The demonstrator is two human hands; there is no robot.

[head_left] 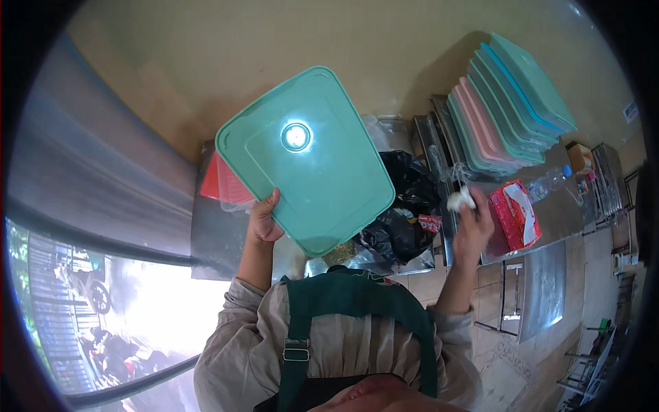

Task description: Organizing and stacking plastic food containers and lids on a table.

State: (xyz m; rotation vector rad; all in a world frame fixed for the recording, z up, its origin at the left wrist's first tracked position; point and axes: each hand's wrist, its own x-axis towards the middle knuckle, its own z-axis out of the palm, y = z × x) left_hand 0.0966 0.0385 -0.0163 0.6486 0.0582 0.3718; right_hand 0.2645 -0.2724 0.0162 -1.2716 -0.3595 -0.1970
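The left hand (266,220) grips a green lid (322,182) by its edge; the right hand (473,223) (over there near that red box (511,223)) pinches a white wad (460,200).

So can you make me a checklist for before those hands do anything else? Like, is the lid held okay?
1. Is the left hand holding the green lid? Ok: it grips the lower-left edge, thumb on top.
2. Is the right hand holding the white wad? Ok: it's in the fingers.
3. Is the wad apart from the lid? Ok: there's a gap between them.
4. Is the lid spotless? Cannot tell: bright glare hides part.
5. Is the black plastic fully in sight? Not ok: the lid covers some.
6. Is the bottle capped? Ok: its blue cap is on.
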